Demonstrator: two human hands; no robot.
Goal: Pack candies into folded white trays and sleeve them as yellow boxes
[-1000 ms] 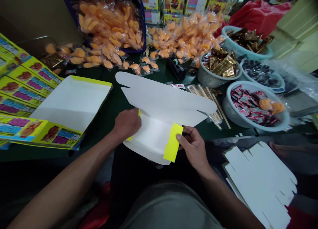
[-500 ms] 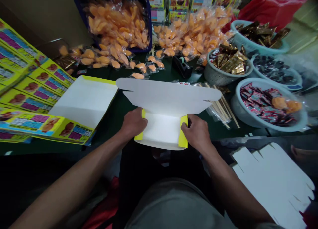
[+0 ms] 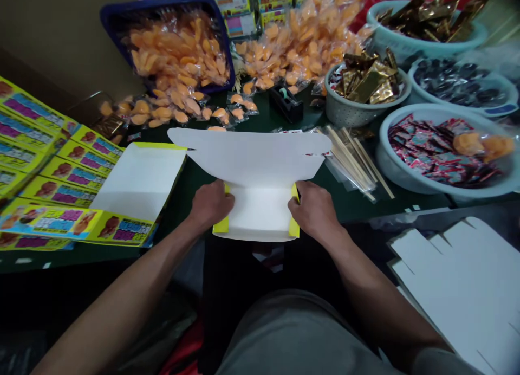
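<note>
You've got the white die-cut card blank (image 3: 252, 172) right in front of you on the dark green tabletop, near its edge, with the wide scalloped panel reaching away from you and the narrower section folded in close. The left yellow side flap (image 3: 221, 225) and the right yellow side flap (image 3: 294, 227) sit under your hands. Your grip is narrow and firm: your left hand (image 3: 211, 204) and right hand (image 3: 314, 207) clamp the blank from either side, though your fingers are partly hidden, so I can't tell exactly how they're placed underneath. Watch the pressure here! If one hand squeezes harder, the card could buckle or crease off its line, and the slits at the wide panel's ends could tear if they snag. That panel's right end is also near the wooden sticks (image 3: 351, 163) in their clear plastic, so a sideways slip could catch them. Your forearms angle in from both lower corners, elbows well apart and wrists bent over the card. To your left lies an opened yellow printed carton blank (image 3: 138, 182); to your right, a stack of white card blanks (image 3: 459, 283). Beyond are a tape dispenser (image 3: 285, 104) and a basin of red sachets (image 3: 447, 108).
</note>
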